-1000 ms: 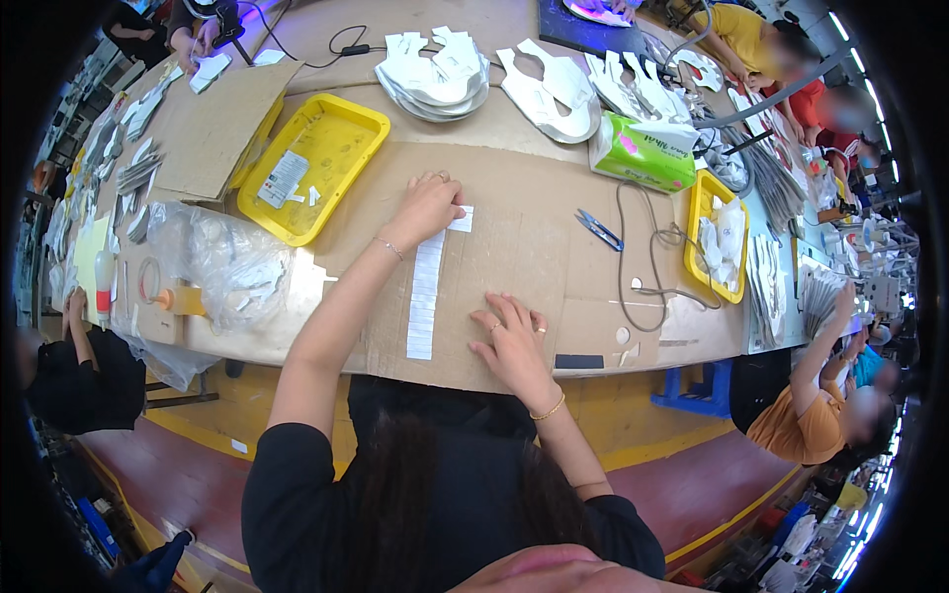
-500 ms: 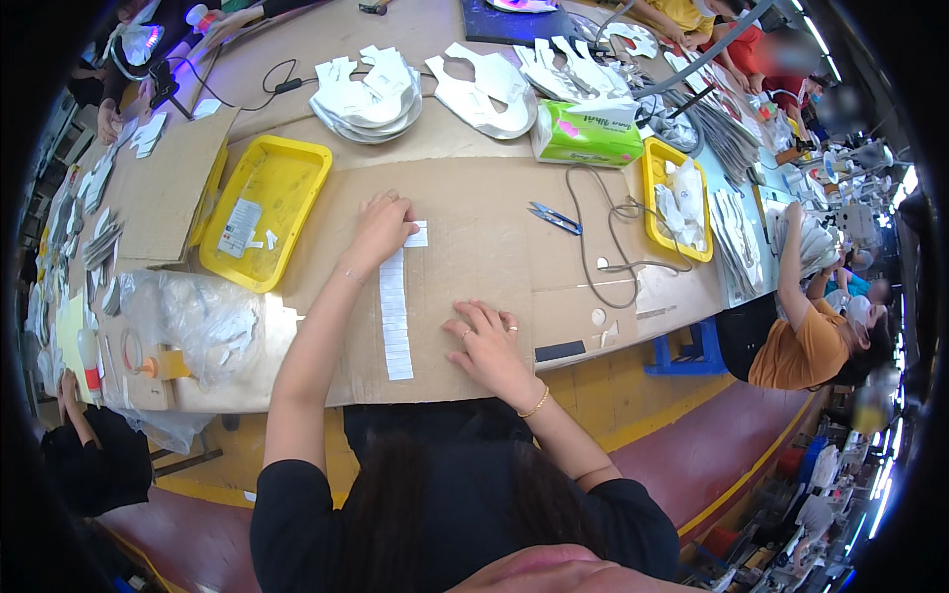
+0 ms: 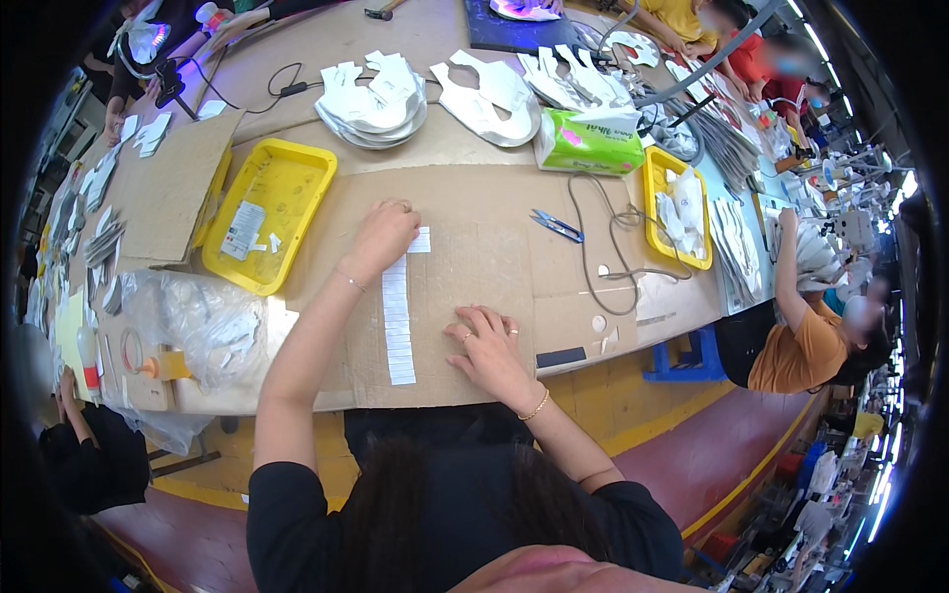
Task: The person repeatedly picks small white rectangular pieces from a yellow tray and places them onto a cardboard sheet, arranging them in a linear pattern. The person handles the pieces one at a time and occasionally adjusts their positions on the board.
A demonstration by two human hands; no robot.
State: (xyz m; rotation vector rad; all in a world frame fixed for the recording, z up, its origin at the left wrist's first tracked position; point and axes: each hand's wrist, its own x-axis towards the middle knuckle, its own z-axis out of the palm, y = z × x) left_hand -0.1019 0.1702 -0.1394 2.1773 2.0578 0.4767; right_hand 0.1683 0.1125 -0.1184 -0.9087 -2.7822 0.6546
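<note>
Bright overhead light, sharp centre, fisheye edges warped w/ dark vignette.

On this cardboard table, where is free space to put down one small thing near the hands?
Bare cardboard lies between the long white label strip and the small blue scissors, above the right hand. A narrower patch lies between the yellow plastic tray and the left hand. The far edge is crowded with white cut pieces.

free: cardboard (image 3: 474, 247) between hands | blocked: yellow tray (image 3: 265, 212) left
</note>
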